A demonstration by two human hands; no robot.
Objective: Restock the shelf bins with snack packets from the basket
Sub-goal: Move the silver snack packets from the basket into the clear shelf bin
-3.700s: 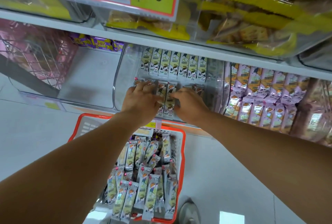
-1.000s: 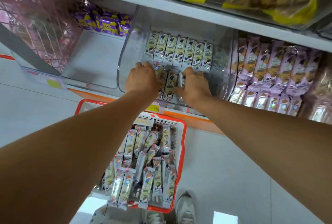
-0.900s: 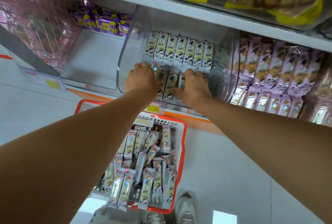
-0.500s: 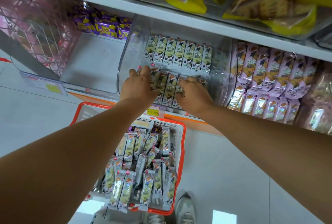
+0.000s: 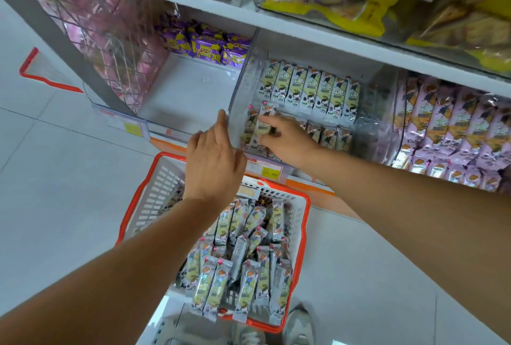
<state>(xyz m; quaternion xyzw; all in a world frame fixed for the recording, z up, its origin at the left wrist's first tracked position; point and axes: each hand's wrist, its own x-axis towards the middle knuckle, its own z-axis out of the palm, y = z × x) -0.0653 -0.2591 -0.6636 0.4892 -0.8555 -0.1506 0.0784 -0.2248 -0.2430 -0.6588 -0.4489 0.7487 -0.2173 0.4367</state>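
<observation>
Head view: a person's right hand [image 5: 289,141] reaches into the clear shelf bin [image 5: 243,96]. Its grip pinches one snack packet [image 5: 262,126] between thumb and forefinger at the bin's near left corner. The left hand [image 5: 213,162] hovers just outside the bin's left wall, grip open, fingers straight, holding nothing. A tidy far row of packets [image 5: 309,90] fills the back, and a near row [image 5: 330,136] lies to the right of the held packet. Below, the red-rimmed basket [image 5: 304,234] holds many more. To place it well, the packet should probably lie face up, parallel to its neighbours and snug against the wall, before release.
</observation>
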